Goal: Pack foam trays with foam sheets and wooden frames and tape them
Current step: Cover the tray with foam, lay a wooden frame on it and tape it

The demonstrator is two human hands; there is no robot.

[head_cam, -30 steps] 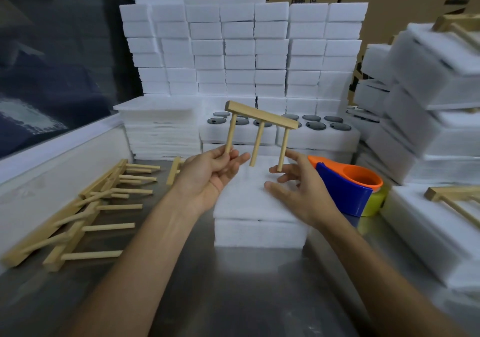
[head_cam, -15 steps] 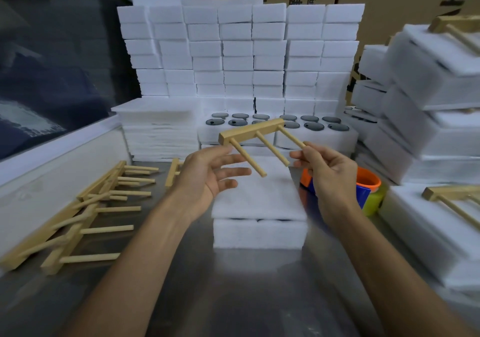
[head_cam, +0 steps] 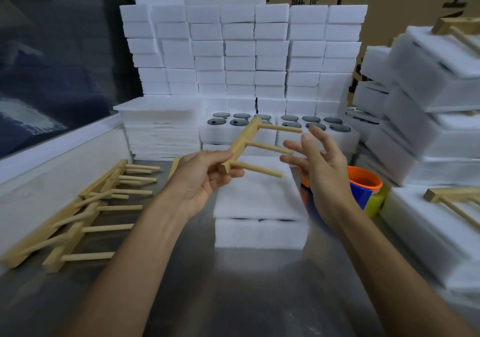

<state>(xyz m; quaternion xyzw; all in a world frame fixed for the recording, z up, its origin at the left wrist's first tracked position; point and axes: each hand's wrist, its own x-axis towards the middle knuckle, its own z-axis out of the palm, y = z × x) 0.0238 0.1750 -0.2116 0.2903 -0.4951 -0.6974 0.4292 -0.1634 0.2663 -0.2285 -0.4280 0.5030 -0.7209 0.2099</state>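
Here, my left hand (head_cam: 205, 178) pinches the near end of the wooden frame's (head_cam: 244, 142) crossbar, holding it in the air above the foam sheet (head_cam: 257, 196) that covers the foam tray (head_cam: 259, 233) on the steel surface (head_cam: 233, 297). Its three dowels point right, toward my right hand (head_cam: 319, 165), which hovers released, fingers spread, just beside the dowel tips and touching nothing. I judge the frame light and stiff, though the thin dowels may snap at their joints, so the crossbar is the sound place to grip. The foam beneath looks soft and easily dented. Spare frames (head_cam: 85, 207) lie at left.
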